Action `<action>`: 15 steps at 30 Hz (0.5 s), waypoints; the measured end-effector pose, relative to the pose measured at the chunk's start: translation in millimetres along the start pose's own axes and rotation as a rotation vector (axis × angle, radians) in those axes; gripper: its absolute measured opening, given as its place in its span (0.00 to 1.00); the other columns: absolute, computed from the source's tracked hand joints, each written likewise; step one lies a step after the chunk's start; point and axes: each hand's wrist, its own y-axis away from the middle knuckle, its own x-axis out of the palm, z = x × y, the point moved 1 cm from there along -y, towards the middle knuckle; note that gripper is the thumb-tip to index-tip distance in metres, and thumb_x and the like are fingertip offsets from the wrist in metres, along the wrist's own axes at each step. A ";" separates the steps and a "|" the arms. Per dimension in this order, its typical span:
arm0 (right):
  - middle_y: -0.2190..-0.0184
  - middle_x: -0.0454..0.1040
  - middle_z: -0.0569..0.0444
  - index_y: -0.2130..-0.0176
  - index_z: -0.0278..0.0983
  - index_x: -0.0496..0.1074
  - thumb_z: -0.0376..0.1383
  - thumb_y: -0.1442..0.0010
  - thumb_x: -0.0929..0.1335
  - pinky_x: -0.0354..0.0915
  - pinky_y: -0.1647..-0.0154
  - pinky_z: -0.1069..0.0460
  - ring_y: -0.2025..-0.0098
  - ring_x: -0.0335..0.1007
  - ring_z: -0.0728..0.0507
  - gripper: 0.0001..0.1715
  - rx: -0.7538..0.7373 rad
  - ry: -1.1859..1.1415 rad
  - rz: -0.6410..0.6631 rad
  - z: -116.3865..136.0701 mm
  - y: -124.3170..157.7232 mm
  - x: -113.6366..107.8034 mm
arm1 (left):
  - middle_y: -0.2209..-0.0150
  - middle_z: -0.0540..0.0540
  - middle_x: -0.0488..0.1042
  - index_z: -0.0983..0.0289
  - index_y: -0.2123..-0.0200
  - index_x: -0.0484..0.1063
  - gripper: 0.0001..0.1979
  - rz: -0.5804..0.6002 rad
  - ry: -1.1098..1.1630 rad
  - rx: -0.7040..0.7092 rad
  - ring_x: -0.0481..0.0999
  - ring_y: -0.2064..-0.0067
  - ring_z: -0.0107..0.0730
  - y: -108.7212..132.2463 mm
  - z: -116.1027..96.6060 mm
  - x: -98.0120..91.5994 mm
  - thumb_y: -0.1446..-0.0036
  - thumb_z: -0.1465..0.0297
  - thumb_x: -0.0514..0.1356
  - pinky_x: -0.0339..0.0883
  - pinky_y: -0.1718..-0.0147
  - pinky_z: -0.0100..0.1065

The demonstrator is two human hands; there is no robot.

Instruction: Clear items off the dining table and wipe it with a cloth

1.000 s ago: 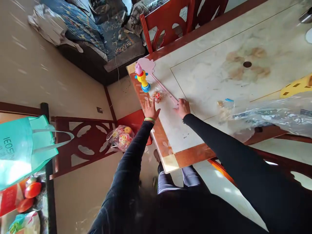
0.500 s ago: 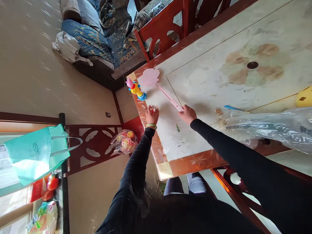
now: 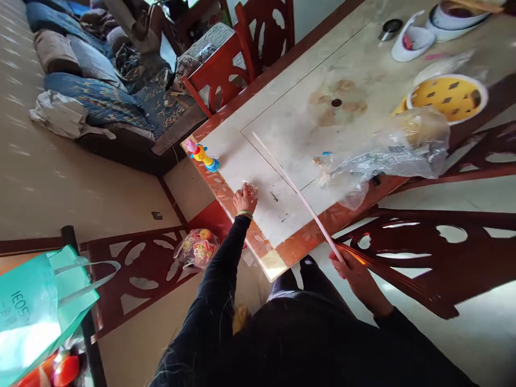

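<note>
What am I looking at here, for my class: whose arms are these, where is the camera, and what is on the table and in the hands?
The camera sits on a person's head, looking down, so the black-sleeved arms are their own. There is no machine. The left hand rests on the table, its fingers around a small wrapped sweet. The right hand, off the table edge, holds the handle of a long pink fly swatter seen edge-on. Also on the table: a bright toy, a clear plastic bag and a yellow bowl.

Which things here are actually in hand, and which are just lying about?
In hand:
- pink fly swatter, held by right hand
- small wrapped packet, under left hand

Lying about:
- toy figure
- clear plastic bag
- yellow basket
- teal bag
</note>
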 end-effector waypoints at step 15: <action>0.74 0.68 0.55 0.59 0.53 0.75 0.59 0.43 0.70 0.71 0.66 0.39 0.71 0.69 0.37 0.18 0.257 -0.180 -0.722 -87.3 182.0 -185.8 | 0.41 0.73 0.76 0.70 0.26 0.61 0.35 -0.193 0.239 -0.135 0.76 0.37 0.54 52.5 -73.0 -0.7 0.34 0.71 0.61 0.66 0.36 0.49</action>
